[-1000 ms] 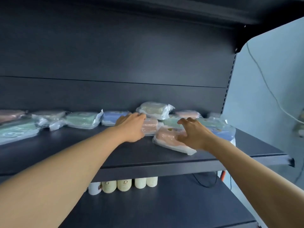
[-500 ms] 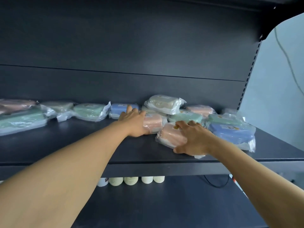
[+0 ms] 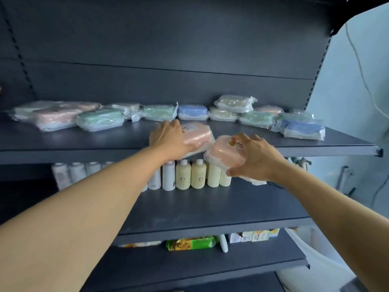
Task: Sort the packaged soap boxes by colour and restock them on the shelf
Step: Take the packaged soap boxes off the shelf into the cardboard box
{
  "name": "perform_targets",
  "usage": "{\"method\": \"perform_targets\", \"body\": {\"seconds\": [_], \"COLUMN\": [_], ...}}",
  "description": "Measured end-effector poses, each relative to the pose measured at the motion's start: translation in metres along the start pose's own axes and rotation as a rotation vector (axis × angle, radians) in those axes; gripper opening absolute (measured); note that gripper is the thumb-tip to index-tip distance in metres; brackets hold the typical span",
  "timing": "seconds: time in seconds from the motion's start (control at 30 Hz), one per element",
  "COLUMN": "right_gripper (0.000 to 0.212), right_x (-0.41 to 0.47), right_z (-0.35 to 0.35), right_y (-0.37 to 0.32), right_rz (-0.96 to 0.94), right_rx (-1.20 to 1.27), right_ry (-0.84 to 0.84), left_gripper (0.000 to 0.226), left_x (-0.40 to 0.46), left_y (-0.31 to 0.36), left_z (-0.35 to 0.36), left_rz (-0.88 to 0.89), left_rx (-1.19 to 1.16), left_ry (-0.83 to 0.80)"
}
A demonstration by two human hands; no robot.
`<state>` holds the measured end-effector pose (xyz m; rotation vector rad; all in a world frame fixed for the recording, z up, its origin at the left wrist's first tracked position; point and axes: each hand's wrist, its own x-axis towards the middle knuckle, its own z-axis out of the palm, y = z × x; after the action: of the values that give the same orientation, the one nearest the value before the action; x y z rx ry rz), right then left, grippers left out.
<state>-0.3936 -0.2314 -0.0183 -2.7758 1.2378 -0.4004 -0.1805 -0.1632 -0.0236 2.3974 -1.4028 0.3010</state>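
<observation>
Plastic-wrapped soap boxes in pink, green, blue and beige lie along the back of the dark top shelf (image 3: 84, 144). My left hand (image 3: 168, 140) grips a pink soap box (image 3: 197, 134) near the shelf's front edge. My right hand (image 3: 252, 159) holds a second pink soap box (image 3: 223, 152), lifted off the shelf in front of its edge. A blue box (image 3: 192, 111) and a green box (image 3: 159, 112) sit behind my left hand. More green and blue boxes (image 3: 301, 127) lie at the right end.
Cream and white bottles (image 3: 190, 174) stand in a row on the middle shelf below my hands. Lower down lie a green packet (image 3: 191, 243) and small cartons (image 3: 252, 236). A pale wall with a cable (image 3: 362, 76) is to the right.
Both hands have pulled their pink boxes out of the pile toward the shelf's front edge; the right one is now off the shelf. The camera has tilted down, showing lower shelves.
</observation>
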Motion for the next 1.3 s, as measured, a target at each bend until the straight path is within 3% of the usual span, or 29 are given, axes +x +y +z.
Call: {"method": "perform_targets", "body": {"seconds": [0.23, 0.33, 0.57, 0.77, 0.9, 1.0, 1.17, 1.3], "right_gripper": [0.093, 0.094, 0.095, 0.088, 0.084, 0.095, 0.090, 0.077], "right_x": [-0.081, -0.108, -0.166, -0.214, -0.241, -0.252, -0.263, -0.274], "right_z": [0.068, 0.117, 0.255, 0.361, 0.431, 0.476, 0.530, 0.570], "right_y": [-0.085, -0.105, -0.118, -0.112, -0.113, -0.112, -0.108, -0.110], "right_rz": [-0.007, 0.022, 0.130, 0.202, 0.253, 0.350, 0.414, 0.366], "right_rx": [0.044, 0.035, -0.023, 0.024, 0.020, -0.019, -0.062, -0.112], "right_ry": [-0.138, -0.268, -0.621, -0.843, -0.949, -1.059, -1.140, -1.159], "left_gripper": [0.087, 0.089, 0.088, 0.087, 0.077, 0.087, 0.082, 0.056], "left_x": [-0.140, -0.192, -0.305, -0.393, -0.436, -0.458, -0.489, -0.500], "left_y": [-0.093, -0.133, -0.214, -0.249, -0.248, -0.240, -0.227, -0.221], "left_z": [0.005, 0.040, 0.148, 0.249, 0.322, 0.372, 0.431, 0.453], "left_rz": [-0.024, -0.040, -0.229, -0.180, -0.140, -0.097, -0.123, -0.131], "left_rx": [0.002, -0.004, -0.029, -0.038, -0.090, -0.116, -0.105, -0.012], "left_ry": [0.170, 0.008, -0.591, -0.966, -1.119, -1.207, -1.191, -1.118]}}
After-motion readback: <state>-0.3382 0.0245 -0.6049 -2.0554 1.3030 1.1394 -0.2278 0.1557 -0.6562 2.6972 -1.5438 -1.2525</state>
